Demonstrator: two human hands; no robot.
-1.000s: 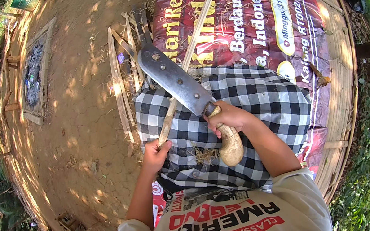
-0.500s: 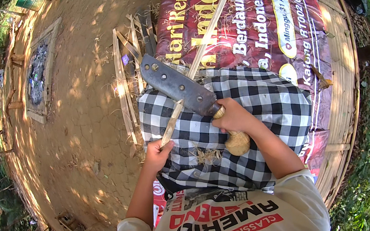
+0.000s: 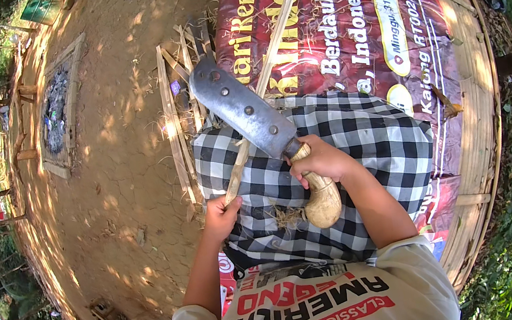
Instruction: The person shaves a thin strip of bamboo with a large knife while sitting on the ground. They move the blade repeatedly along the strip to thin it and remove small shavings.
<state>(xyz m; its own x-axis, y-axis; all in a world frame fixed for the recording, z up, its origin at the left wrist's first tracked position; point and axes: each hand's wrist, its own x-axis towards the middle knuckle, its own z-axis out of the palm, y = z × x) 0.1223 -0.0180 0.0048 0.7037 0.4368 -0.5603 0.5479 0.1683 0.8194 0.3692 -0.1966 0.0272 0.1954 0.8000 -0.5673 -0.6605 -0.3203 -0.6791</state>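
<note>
Fingers closed, left hand [image 3: 220,218] grips a slender pale wooden strip [image 3: 237,175], right hand [image 3: 321,160] a broad grey steel knife [image 3: 238,106]; angle shallowly.

Wooden strip [image 3: 282,27] partly invisible behind knife blade [image 3: 235,102]

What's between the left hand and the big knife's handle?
The head view shows checkered cloth between the left hand and the knife's handle, with some dry shavings on it.
</note>
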